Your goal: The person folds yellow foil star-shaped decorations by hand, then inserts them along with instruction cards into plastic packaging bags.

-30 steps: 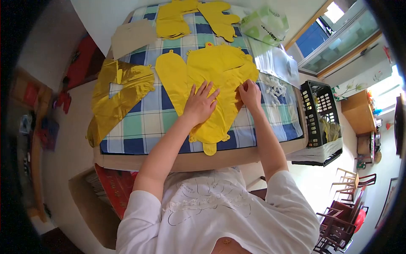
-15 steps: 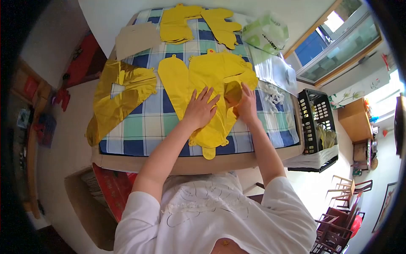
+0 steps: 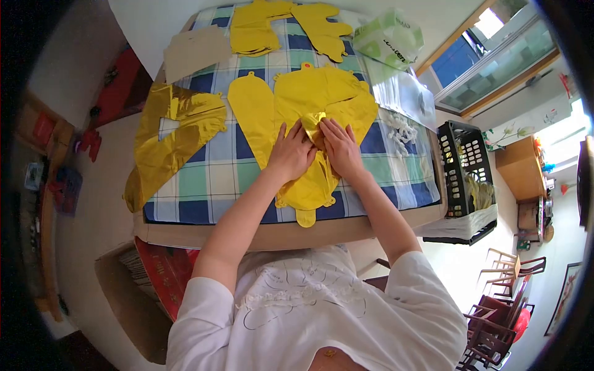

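A flat yellow foil balloon (image 3: 297, 93) with small tabs along its edge lies in front of me. One part of it is folded up into a shiny crease between my hands. My left hand (image 3: 292, 154) lies on the foil with its fingers stretched out. Beside it, my right hand (image 3: 341, 151) has its fingers close together over the raised fold, pinching the foil; its thumb is mostly hidden. Left of this lies a shinier gold foil balloon (image 3: 162, 161) with a rectangular gap. More flat yellow foil balloons (image 3: 253, 34) lie at the far edge.
A plaid cloth (image 3: 207, 161) covers the table. A cardboard sheet (image 3: 195, 54) is at the back left. A green-and-white plastic packet (image 3: 390, 40), clear bags (image 3: 405, 96) and white string (image 3: 402, 133) lie on the right. A black crate (image 3: 461, 167) stands beside the table.
My right hand has moved left towards my left hand, bringing the foil flap to the balloon's middle. My left hand stays nearly in place. The view has shifted slightly.
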`<state>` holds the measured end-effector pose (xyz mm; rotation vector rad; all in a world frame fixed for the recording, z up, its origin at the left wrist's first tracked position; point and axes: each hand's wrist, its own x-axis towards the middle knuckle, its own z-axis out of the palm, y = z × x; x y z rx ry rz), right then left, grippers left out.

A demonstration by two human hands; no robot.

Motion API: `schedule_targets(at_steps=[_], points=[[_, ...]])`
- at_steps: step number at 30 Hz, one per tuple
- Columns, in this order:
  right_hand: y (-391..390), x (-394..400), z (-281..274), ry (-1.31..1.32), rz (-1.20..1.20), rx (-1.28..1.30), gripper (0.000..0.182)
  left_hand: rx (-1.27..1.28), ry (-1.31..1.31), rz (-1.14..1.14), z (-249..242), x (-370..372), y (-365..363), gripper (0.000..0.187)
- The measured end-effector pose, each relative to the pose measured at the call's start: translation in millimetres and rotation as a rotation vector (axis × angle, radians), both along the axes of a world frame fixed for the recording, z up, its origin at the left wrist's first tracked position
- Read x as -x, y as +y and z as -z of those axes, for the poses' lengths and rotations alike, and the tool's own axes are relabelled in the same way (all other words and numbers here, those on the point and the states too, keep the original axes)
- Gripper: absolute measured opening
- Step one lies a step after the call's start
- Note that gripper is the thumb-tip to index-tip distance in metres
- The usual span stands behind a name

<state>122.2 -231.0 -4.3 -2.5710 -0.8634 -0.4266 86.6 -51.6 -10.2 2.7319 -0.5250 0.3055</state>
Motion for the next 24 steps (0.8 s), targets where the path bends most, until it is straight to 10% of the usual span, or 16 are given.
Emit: schedule_targets(at_steps=[13,24], points=[[3.7,1.0,-1.9,0.007,0.019,0.015,0.040,0.429,-0.271,-0.061,-9.9,-3.5,4.3,0.045],[2.3,-4.1,3.4,-0.003,0.010,-0.016,0.037,0.096,-0.104,0.048,6.1,3.5,-6.7,0.038]])
